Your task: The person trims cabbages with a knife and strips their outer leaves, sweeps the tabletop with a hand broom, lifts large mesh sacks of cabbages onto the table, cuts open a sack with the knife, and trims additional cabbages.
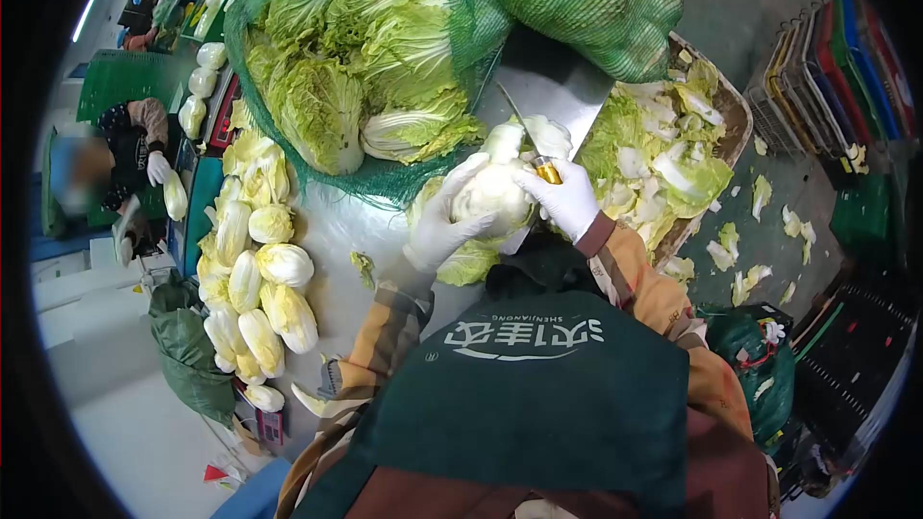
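Note:
In the head view, a white-gloved left hand (447,216), mine, is wrapped round the side of a pale cabbage (492,194), its base end facing up. My right hand (565,197), also gloved, grips a knife (548,170) with a yellowish handle at the cabbage's right side. The thin blade (512,108) points up and to the left. Loose leaves lie below the cabbage. Beyond my hands, an open green net bag (264,139) holds several leafy cabbages (322,111).
Trimmed cabbages (247,281) are piled at the left of the metal table (336,231). A crate (738,125) of leaves stands right, with scraps on the floor beyond. Another full net bag (586,0) lies at the top. A co-worker (130,149) handles a cabbage at far left.

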`<state>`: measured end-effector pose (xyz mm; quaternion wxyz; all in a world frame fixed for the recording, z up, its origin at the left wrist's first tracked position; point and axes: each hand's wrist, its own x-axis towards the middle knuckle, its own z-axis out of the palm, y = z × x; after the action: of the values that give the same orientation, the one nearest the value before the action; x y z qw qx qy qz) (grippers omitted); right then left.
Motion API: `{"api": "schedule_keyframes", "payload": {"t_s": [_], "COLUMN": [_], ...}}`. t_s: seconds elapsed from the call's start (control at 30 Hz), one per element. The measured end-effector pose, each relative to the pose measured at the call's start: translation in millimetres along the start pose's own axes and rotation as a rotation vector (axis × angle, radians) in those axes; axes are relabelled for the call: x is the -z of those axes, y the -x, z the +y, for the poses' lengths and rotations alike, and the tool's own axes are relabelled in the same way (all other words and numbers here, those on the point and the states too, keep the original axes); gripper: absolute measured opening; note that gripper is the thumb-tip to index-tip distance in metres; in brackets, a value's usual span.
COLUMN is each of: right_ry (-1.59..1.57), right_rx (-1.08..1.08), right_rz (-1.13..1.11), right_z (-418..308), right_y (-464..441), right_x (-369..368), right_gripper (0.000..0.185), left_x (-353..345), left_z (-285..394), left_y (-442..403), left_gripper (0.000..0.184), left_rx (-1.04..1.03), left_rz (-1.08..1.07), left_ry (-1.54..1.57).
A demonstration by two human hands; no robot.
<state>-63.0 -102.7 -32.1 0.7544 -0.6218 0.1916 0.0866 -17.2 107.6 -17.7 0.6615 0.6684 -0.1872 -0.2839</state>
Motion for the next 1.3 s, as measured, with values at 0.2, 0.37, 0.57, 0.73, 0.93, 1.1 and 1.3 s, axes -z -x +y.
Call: {"api": "schedule_keyframes", "payload": {"t_s": [0.2, 0.37, 0.57, 0.73, 0.93, 1.1, 1.3], "right_ry": [-0.008, -0.050, -0.027, 0.069, 0.504, 0.409, -0.260], "right_rx": [-0.037, -0.091, 0.023, 0.022, 0.189, 0.402, 0.064], "right_rz": [0.026, 0.072, -0.038, 0.151, 0.683, 0.603, -0.066], "right_z": [3.4, -9.3, -7.6, -4.0, 64.4, 48.2, -46.3], "right_y": [-5.6, -5.7, -6.5, -9.1, -15.1, -0.7, 47.4], "right_x": [12.7, 9.4, -19.9, -0.7, 124.7, 87.4, -4.6], "right_gripper": [0.039, 0.035, 0.033, 0.034, 0.040, 0.044, 0.047], "left_x": [13.4, 29.7, -0.9, 9.2, 43.8, 46.4, 24.4], "left_z": [-12.1, -93.3, 30.1, 4.1, 4.4, 29.9, 38.8], "left_y": [22.7, 53.0, 10.9, 8.4, 30.9, 31.9, 7.3], "left_gripper": [0.087, 0.101, 0.086, 0.094, 0.080, 0.071, 0.075], "left_rx": [-0.002, 0.072, -0.207, -0.144, -0.138, -0.231, -0.246], "left_rz": [-0.212, -0.382, 0.144, 0.165, 0.397, 0.315, 0.216], "left_ry": [-0.553, -1.185, -0.793, -0.402, 0.525, 0.800, 1.013]}}
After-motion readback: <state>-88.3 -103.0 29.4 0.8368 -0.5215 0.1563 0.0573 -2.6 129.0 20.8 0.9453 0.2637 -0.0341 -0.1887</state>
